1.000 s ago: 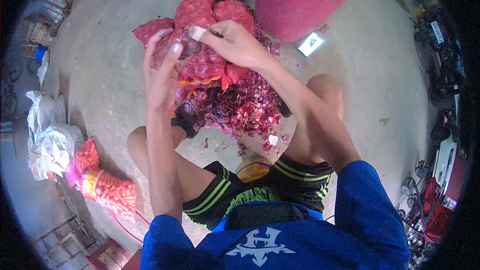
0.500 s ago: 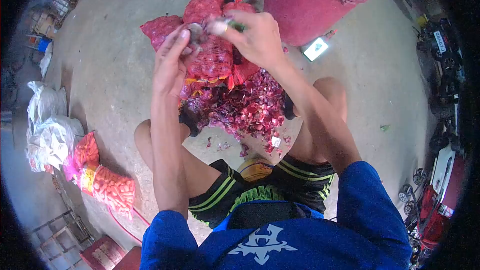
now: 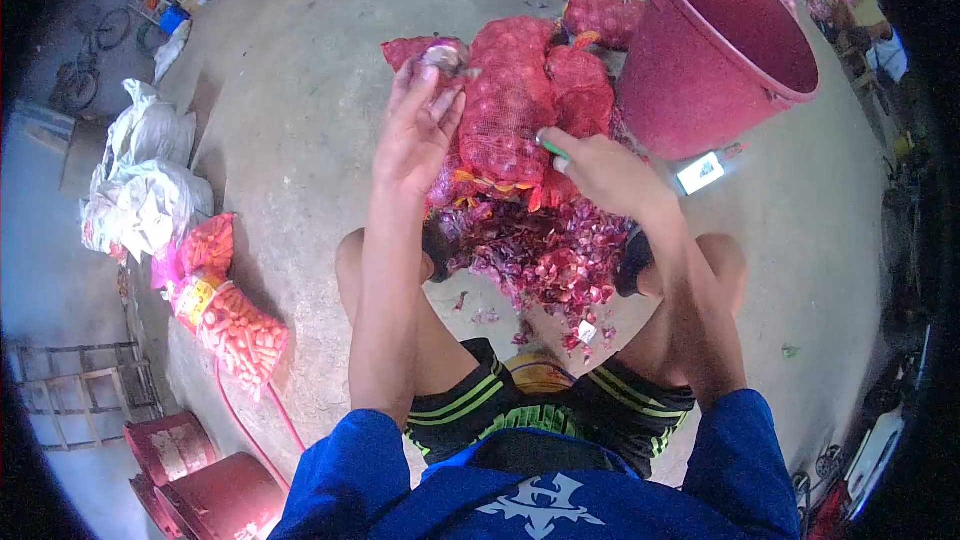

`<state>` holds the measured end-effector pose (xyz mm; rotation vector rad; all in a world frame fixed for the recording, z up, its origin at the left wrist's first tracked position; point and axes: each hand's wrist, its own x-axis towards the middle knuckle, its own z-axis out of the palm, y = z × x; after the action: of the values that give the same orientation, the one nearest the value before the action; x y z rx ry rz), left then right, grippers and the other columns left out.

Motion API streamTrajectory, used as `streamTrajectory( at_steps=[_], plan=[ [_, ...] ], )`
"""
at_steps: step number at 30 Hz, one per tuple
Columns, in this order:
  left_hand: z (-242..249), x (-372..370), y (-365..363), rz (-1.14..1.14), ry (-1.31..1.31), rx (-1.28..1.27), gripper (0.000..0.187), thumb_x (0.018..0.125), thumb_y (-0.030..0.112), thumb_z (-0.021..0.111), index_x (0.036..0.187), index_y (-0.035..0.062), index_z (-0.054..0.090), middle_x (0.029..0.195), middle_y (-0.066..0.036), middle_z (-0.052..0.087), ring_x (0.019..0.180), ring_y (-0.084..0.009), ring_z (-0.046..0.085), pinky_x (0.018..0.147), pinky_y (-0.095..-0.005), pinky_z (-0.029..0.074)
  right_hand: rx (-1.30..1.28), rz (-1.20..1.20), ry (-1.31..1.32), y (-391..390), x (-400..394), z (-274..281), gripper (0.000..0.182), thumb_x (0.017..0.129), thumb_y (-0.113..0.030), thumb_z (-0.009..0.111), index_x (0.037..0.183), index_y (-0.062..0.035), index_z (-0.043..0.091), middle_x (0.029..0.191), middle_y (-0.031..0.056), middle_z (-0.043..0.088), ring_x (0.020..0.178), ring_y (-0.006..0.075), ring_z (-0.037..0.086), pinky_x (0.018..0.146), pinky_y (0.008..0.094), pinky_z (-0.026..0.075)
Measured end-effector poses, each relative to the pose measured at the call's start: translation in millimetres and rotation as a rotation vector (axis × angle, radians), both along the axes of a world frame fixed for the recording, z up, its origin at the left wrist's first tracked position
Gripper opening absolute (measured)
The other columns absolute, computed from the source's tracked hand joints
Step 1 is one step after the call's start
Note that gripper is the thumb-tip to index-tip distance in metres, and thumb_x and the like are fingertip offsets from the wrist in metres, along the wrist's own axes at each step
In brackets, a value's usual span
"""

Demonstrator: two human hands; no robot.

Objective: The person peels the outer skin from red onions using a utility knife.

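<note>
My left hand (image 3: 425,125) is raised at the left of the red mesh sacks, its fingers round a purple onion (image 3: 445,58). Lower and to the right, my right hand (image 3: 600,168) grips a small knife with a green handle (image 3: 553,146). Between the hands stands a full red mesh sack of onions (image 3: 505,100), with a second mesh sack (image 3: 582,95) against its right side. A heap of purple onion skins (image 3: 545,255) lies on the floor between my feet.
A large red tub (image 3: 700,60) stands at the back right, a lit phone (image 3: 700,173) beside its base. White sacks (image 3: 150,180) and a mesh bag of carrots (image 3: 235,330) are at the left. Red containers (image 3: 225,495) sit at the lower left.
My hands have moved apart, the right one going down and away from the onion with the knife. The view has shifted, so the sacks and tub appear further right.
</note>
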<state>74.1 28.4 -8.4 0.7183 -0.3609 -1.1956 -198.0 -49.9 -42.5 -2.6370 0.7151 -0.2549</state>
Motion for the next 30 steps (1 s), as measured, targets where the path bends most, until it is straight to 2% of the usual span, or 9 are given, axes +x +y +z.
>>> streamTrajectory(
  at_steps=[3, 7, 10, 12, 15, 18, 21, 24, 30],
  plan=[
    [-1.4, -8.5, -2.4, 0.002, -0.098, -0.045, 0.067, 0.097, 0.005, 0.074, 0.155, 0.0087, 0.041, 0.136, -0.009, 0.065, 0.122, -0.0199, 0.067, 0.109, -0.0359, 0.056, 0.135, -0.043, -0.231, 4.0, 7.4, 42.8, 0.035, 0.102, -0.012, 0.056, 0.136, -0.0048, 0.052, 0.087, 0.0324, 0.066, 0.09, 0.0524, 0.066, 0.08, 0.0608, 0.049],
    [7.0, -17.4, -1.5, -0.073, -0.098, -0.129, 0.071, 0.096, 0.0, 0.073, 0.158, 0.0041, 0.038, 0.14, -0.011, 0.064, 0.126, -0.0218, 0.066, 0.109, -0.0365, 0.056, 0.18, -0.13, -0.346, 10.3, 7.6, 52.3, 0.035, 0.104, -0.01, 0.054, 0.138, -0.0054, 0.052, 0.088, 0.0329, 0.066, 0.09, 0.0526, 0.066, 0.078, 0.0604, 0.047],
    [11.1, -25.0, -2.6, -0.077, -0.131, -0.14, 0.07, 0.094, -0.006, 0.072, 0.156, 0.0003, 0.04, 0.142, -0.014, 0.063, 0.128, -0.0251, 0.066, 0.109, -0.0382, 0.056, 0.159, -0.168, -0.42, 17.5, 4.3, 61.2, 0.038, 0.105, -0.009, 0.054, 0.142, -0.0045, 0.05, 0.089, 0.0336, 0.066, 0.093, 0.0535, 0.066, 0.078, 0.0589, 0.046],
    [11.5, -30.1, -2.7, -0.062, -0.234, -0.142, 0.069, 0.093, -0.007, 0.072, 0.155, 0.0021, 0.044, 0.141, -0.016, 0.062, 0.127, -0.0256, 0.066, 0.11, -0.041, 0.057, 0.297, -0.218, -0.362, 18.1, 3.6, 66.0, 0.045, 0.109, -0.013, 0.051, 0.153, -0.0045, 0.046, 0.108, 0.0303, 0.066, 0.103, 0.0456, 0.068, 0.094, 0.0501, 0.05],
    [8.3, -33.7, -6.3, 0.003, -0.375, -0.134, 0.069, 0.09, -0.012, 0.074, 0.152, 0.0, 0.047, 0.138, -0.016, 0.064, 0.124, -0.0254, 0.068, 0.107, -0.0384, 0.058, 0.346, -0.227, -0.402, 17.3, 7.8, 70.0, 0.044, 0.109, -0.013, 0.05, 0.152, -0.0053, 0.048, 0.114, 0.0295, 0.067, 0.108, 0.0451, 0.067, 0.096, 0.0493, 0.049],
    [4.8, -36.5, -10.3, 0.113, -0.585, -0.13, 0.071, 0.08, -0.007, 0.086, 0.144, -0.0012, 0.058, 0.136, -0.013, 0.065, 0.122, -0.0223, 0.067, 0.103, -0.0342, 0.057, 0.288, -0.173, -0.446, 21.5, 7.5, 72.3, 0.041, 0.108, -0.012, 0.05, 0.149, -0.0055, 0.051, 0.113, 0.0282, 0.068, 0.107, 0.0443, 0.068, 0.095, 0.0497, 0.05],
    [3.1, -35.7, -10.8, 0.185, -0.833, -0.09, 0.068, 0.076, -0.005, 0.089, 0.139, -0.001, 0.064, 0.134, -0.012, 0.066, 0.121, -0.0206, 0.067, 0.104, -0.0352, 0.056, 0.16, -0.094, -0.53, 22.6, 14.0, 57.6, 0.037, 0.106, -0.012, 0.052, 0.142, -0.0043, 0.054, 0.097, 0.0301, 0.069, 0.097, 0.05, 0.067, 0.085, 0.0552, 0.05],
    [3.0, -33.7, -11.1, 0.219, -1.024, -0.135, 0.066, 0.073, -0.004, 0.09, 0.135, -0.0007, 0.067, 0.133, -0.011, 0.067, 0.12, -0.019, 0.067, 0.106, -0.0345, 0.054, 0.089, -0.11, -0.478, 26.6, 18.9, 56.7, 0.035, 0.105, -0.01, 0.052, 0.139, -0.0043, 0.055, 0.096, 0.0294, 0.069, 0.096, 0.0499, 0.067, 0.084, 0.0567, 0.05],
    [13.7, -39.7, -4.1, 0.14, -0.93, -0.117, 0.064, 0.074, -0.005, 0.09, 0.134, -0.0006, 0.068, 0.125, -0.01, 0.072, 0.113, -0.0185, 0.07, 0.104, -0.0337, 0.055, 0.043, -0.107, -0.464, 24.1, 19.7, 61.2, 0.034, 0.104, -0.01, 0.055, 0.137, -0.0044, 0.054, 0.095, 0.0278, 0.069, 0.092, 0.0501, 0.067, 0.081, 0.057, 0.05]
  ],
)
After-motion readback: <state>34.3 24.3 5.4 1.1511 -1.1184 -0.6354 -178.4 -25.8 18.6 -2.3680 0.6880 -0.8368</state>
